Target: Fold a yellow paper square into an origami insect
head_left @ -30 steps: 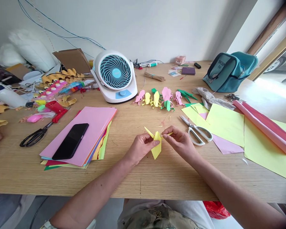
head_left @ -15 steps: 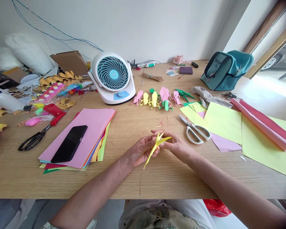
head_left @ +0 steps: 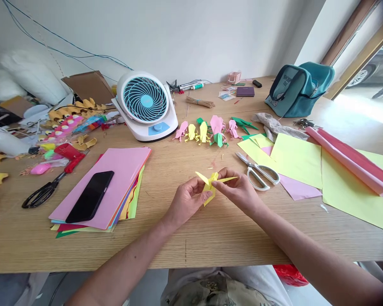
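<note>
Between my two hands is a yellow origami figure with thin pointed flaps sticking out to the left and right. My left hand pinches its left side, the thumb lying along the lower part. On the other side, my right hand grips the figure near its middle with thumb and fingers. Part of the folded paper is hidden behind my fingers. Beyond my hands stands a row of folded paper figures, among them a pink one, a yellow one and a green one.
White-handled scissors lie right of my hands, beside yellow paper sheets and a rolled red-pink sheet. Leftward, a phone rests on stacked coloured paper. A fan, black-handled scissors and a teal bag stand or lie around.
The yellow origami figure has been turned, so its flaps now spread sideways instead of its long point hanging down. Another person's hand at the left edge has gone out of view.
</note>
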The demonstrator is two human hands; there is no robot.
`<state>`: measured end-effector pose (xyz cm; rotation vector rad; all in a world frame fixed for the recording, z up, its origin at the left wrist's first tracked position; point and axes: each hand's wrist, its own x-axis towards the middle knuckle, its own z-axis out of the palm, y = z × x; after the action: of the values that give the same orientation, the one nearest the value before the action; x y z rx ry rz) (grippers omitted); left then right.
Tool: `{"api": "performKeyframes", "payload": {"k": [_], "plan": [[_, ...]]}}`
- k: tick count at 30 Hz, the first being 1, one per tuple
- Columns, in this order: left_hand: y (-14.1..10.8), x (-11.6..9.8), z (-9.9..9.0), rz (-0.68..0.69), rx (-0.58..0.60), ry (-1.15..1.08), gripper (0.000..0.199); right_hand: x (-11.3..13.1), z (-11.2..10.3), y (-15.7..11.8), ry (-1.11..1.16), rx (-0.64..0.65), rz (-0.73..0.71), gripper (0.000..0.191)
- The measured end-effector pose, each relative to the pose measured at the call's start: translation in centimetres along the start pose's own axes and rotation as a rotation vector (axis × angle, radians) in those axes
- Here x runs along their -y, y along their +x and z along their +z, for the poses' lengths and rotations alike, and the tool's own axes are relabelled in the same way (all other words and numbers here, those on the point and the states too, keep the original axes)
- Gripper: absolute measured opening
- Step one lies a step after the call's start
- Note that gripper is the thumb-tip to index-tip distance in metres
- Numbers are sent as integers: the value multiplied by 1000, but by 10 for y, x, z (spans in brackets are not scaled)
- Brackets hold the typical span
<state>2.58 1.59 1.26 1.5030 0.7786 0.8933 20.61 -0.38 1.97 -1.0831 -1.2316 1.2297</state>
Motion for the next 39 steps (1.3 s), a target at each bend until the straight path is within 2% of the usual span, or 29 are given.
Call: {"api": "performKeyframes", "payload": {"k": [4,9,15,21,33,39], "plan": [[1,4,8,43,-98,4,24,-2,0,-1,-84,79,-36,24],[-1,3,11,26,-151,-10,27,-5,3,-1,-59,89,-46,22],[-6,-1,13,-33,-147,12,23,-7,4,0,-31,77,-25,23],[-6,1,12,26,-200,75,18,-6,5,0,-24,92,-4,27],[-8,4,13,-42,-143,99,25,2,0,0,-191,93,-92,25],[-7,2,13,-68,-86,97,24,4,0,1,-187,126,-86,28]]}}
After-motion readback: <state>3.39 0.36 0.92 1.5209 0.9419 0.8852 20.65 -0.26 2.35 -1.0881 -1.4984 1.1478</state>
